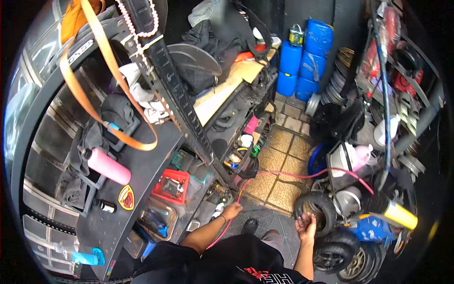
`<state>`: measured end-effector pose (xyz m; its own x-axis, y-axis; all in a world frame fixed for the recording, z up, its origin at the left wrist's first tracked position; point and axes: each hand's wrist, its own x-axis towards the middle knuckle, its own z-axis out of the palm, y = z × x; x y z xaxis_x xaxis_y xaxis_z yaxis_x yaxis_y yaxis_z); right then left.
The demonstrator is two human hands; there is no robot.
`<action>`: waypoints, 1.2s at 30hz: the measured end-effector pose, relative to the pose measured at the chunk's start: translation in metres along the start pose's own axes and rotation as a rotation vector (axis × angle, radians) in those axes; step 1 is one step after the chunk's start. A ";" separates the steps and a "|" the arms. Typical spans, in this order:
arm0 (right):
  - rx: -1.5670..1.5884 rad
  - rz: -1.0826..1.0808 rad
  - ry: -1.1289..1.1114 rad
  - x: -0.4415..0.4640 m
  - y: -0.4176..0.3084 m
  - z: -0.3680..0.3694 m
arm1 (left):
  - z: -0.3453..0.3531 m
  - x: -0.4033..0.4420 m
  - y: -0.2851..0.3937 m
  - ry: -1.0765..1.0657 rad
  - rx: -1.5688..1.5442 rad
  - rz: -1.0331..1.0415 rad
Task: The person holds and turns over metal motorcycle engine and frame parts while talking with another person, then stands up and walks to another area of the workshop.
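Note:
A thin pink hose [295,176] arcs from the right side across the tiled floor and down past my legs. My left hand [231,210], a band at its wrist, is closed on this hose near the shelf's end. My right hand [306,226] is raised with its palm turned up and its fingers loosely apart, nothing seen in it. Beside that hand stands a black tyre [316,212] with a wheel inside it; I cannot tell whether the two touch.
At left, a dark bench [156,142] carries a pink bottle [109,166]. Shelves below hold a red basket [170,186] and tools. Blue drums [288,68] stand at the back. More wheels [357,262], a metal pot [349,201] and a yellow cylinder [401,215] crowd the right.

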<state>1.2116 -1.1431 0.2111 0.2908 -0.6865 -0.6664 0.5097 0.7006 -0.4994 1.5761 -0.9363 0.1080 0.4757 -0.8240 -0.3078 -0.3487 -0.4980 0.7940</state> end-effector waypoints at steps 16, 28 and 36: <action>-0.085 0.141 -0.117 0.172 -0.157 0.149 | 0.006 0.197 0.014 -0.137 -0.856 -0.587; -0.206 0.002 -0.563 0.223 -0.296 0.259 | 0.074 0.417 0.151 0.059 -0.593 -0.179; -0.176 0.044 -0.596 0.324 -0.338 0.334 | 0.108 0.561 0.148 -0.221 -0.939 -0.249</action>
<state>1.4036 -1.6675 0.3491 0.7360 -0.6115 -0.2904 0.3609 0.7173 -0.5960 1.7038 -1.5013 -0.0033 0.2544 -0.8042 -0.5372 0.5661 -0.3266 0.7569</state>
